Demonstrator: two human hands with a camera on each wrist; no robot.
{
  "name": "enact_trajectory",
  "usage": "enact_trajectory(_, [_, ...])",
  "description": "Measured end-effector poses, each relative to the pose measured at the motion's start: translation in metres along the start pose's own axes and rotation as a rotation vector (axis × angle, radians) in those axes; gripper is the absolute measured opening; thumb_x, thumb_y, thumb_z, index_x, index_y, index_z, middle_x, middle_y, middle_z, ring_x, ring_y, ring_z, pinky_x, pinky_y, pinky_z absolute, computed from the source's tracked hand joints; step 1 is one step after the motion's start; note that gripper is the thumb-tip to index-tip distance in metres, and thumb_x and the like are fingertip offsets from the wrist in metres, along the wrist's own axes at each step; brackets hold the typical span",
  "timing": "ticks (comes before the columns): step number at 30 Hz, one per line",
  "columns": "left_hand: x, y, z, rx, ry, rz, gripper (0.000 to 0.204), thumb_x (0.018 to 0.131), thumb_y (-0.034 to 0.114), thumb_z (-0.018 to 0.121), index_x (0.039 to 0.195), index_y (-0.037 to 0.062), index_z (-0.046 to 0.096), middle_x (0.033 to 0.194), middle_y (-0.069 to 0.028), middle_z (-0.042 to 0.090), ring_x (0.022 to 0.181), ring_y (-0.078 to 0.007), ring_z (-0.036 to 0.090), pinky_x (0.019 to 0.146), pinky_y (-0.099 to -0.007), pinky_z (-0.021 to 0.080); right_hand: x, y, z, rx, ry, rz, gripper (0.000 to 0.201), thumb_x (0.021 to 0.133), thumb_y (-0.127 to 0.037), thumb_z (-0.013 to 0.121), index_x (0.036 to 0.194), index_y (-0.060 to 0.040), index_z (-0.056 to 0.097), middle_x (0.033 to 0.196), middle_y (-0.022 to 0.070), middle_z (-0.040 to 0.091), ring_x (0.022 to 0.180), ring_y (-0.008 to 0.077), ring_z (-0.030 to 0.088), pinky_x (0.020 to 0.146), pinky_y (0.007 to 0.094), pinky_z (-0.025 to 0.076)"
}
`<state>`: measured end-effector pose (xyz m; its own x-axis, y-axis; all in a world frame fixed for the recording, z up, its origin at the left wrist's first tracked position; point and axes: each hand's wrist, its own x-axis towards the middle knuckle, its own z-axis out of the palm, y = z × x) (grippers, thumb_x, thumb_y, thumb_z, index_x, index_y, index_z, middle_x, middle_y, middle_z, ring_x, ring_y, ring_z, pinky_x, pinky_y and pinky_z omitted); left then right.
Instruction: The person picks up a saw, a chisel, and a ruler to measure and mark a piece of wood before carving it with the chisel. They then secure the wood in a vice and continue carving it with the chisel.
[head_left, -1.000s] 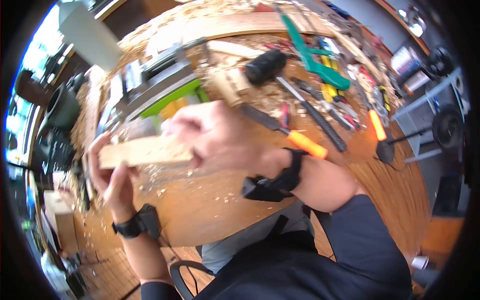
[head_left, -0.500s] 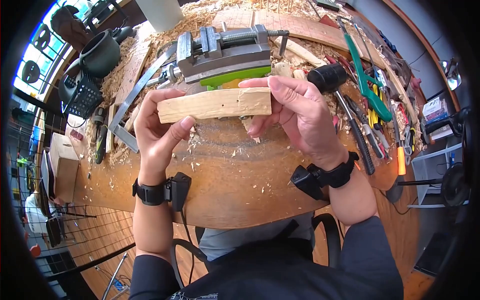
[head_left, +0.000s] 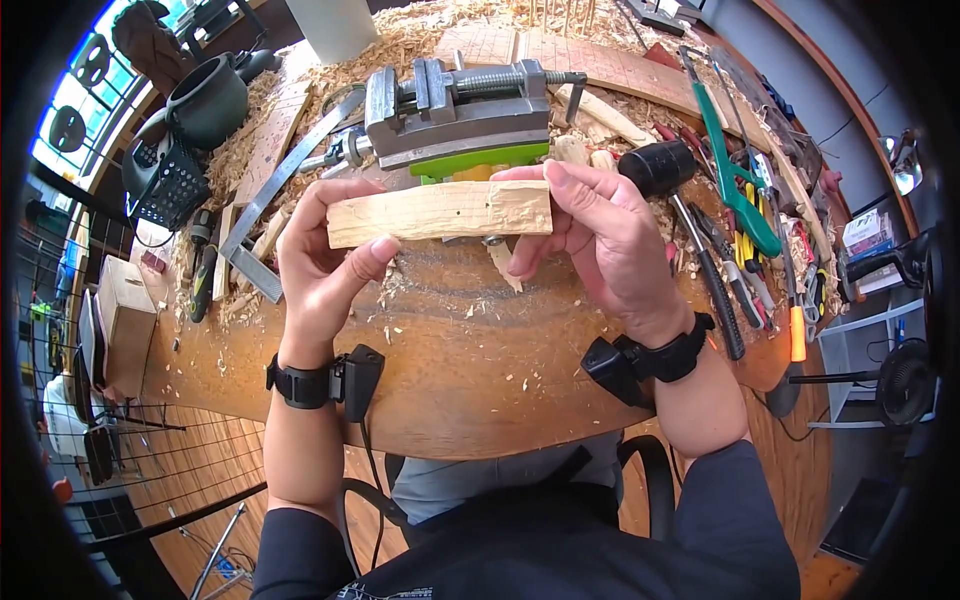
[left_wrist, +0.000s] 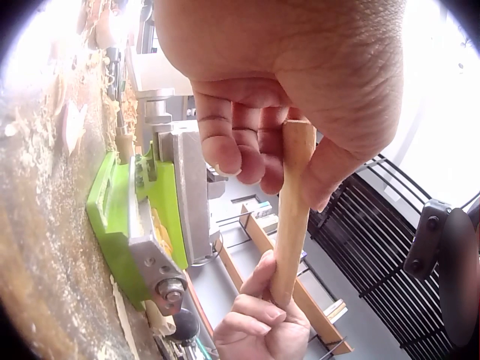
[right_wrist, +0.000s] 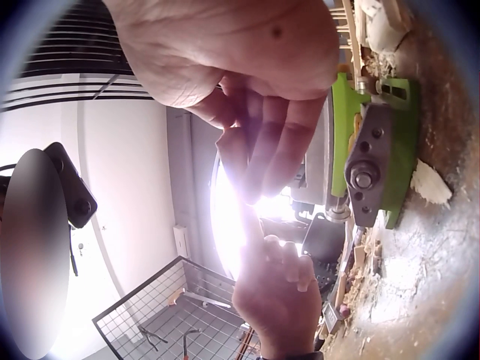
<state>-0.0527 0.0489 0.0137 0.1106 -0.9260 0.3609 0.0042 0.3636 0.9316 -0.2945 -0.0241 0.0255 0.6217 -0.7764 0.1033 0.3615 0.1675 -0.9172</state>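
Note:
A short pale wooden block (head_left: 440, 212) is held level above the bench, its right part rough with carving marks and two small dark holes near the middle. My left hand (head_left: 322, 265) pinches its left end between thumb and fingers. At the other end, my right hand (head_left: 615, 235) grips it with the thumb at the top corner and fingers behind. In the left wrist view the block (left_wrist: 294, 217) appears edge-on, spanning from one hand to the other. Just beyond it stands a metal vise (head_left: 460, 115) on a green base (head_left: 480, 158).
Wood shavings lie over the wooden bench (head_left: 470, 390). To the right are a black mallet (head_left: 657, 168), a green-handled saw (head_left: 735, 190) and several hand tools. A metal square (head_left: 250, 270) and a wooden box (head_left: 128, 310) are on the left; a long board (head_left: 610, 70) lies behind.
The blurred right hand has moved off the block's front to grip its right end. The block came rightward and up in view as the head turned; over the last half second it hardly moved.

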Motion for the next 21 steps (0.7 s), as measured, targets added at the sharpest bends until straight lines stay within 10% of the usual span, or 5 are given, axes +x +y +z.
enact_trajectory(7, [0.0,-0.005,-0.001,0.238,-0.088,-0.012,0.039,0.076,0.01,0.083,0.103,-0.0006,0.056,0.098,-0.005,0.064,0.091,-0.0091,0.061,0.081,-0.0251,0.051,0.002,-0.001,-0.003,-0.035,0.129,-0.004,0.045,0.101,-0.034,0.049,0.113,0.0081,0.061,0.089,0.0138,0.069,0.059,0.0159,0.065,0.055,0.0267,0.054])
enact_trajectory(21, [-0.002,0.003,0.029,0.437,-0.222,0.116,0.028,0.082,0.012,0.077,0.105,-0.002,0.067,0.086,-0.0066,0.066,0.072,-0.01,0.064,0.065,-0.023,0.05,-0.001,-0.004,0.002,-0.247,0.075,-0.143,0.021,0.095,-0.015,0.063,0.103,0.0046,0.064,0.084,0.0079,0.068,0.062,0.0089,0.064,0.054,0.0212,0.053])
